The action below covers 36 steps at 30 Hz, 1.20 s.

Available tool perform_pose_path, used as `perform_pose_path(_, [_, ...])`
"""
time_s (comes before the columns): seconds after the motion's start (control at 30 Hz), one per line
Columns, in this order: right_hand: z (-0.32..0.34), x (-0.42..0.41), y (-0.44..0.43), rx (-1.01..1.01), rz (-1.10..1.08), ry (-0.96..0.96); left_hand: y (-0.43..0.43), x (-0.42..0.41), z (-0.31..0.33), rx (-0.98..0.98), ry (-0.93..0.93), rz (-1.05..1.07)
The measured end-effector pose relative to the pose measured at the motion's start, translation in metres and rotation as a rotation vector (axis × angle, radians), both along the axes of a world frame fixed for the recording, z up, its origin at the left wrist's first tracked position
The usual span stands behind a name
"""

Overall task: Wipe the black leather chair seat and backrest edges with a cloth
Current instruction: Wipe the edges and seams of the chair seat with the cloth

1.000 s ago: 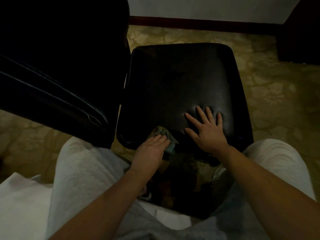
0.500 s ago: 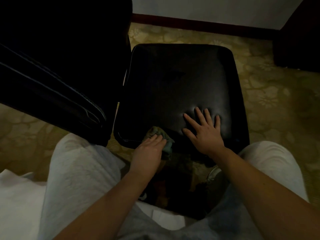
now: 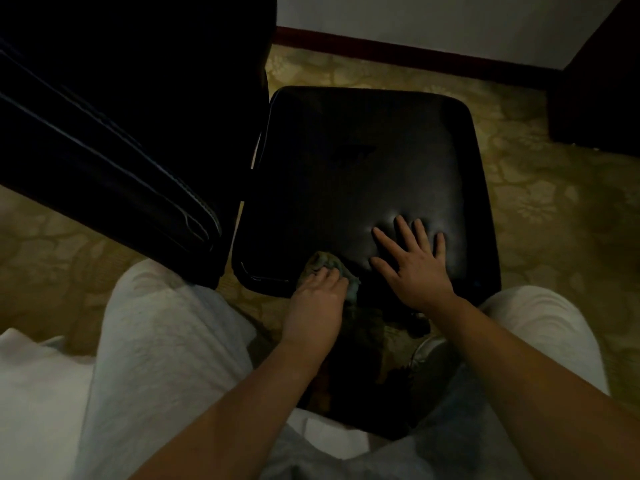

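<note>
Left hand (image 3: pixel 317 301) curls its fingers over a crumpled grey-green cloth (image 3: pixel 325 263), pressing it on the 7 o'clock edge of the black square leather chair seat (image 3: pixel 363 161). The right hand (image 3: pixel 415 271) lies flat with fingers spread toward 5 o'clock, dimpling the leather. A dark stitched backrest (image 3: pixel 121 133) stands at 9 o'clock, over yellow-green patterned carpet (image 3: pixel 554 209).
</note>
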State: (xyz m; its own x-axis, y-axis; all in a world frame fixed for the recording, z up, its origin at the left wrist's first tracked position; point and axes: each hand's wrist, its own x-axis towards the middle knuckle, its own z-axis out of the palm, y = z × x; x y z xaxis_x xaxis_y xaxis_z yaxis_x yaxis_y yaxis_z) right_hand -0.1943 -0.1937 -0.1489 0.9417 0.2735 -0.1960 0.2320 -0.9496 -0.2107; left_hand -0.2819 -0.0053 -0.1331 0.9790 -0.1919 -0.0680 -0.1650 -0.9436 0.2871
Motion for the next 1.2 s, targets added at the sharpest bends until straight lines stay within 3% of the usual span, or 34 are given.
perform_pose_path(0.17, [0.000, 0.002, -0.003, 0.004, 0.009, 0.007, 0.018, 0.003, -0.004, -0.018, -0.057, -0.109])
perform_pose_path(0.47, [-0.004, -0.001, 0.000, -0.012, 0.001, -0.044, 0.004, 0.000, -0.001, -0.067, -0.028, 0.049])
perform_pose_path(0.63, [-0.003, 0.000, 0.000, -0.006, 0.003, -0.024, 0.016, 0.004, 0.001, -0.018, -0.016, -0.071])
perform_pose_path(0.93, [-0.004, -0.001, 0.001, -0.021, -0.002, -0.044, 0.013, 0.003, 0.002, -0.013, -0.024, 0.042])
perform_pose_path(1.2, [0.000, 0.000, 0.000, -0.004, -0.002, -0.007, 0.046, 0.004, -0.007, -0.048, -0.036, -0.037])
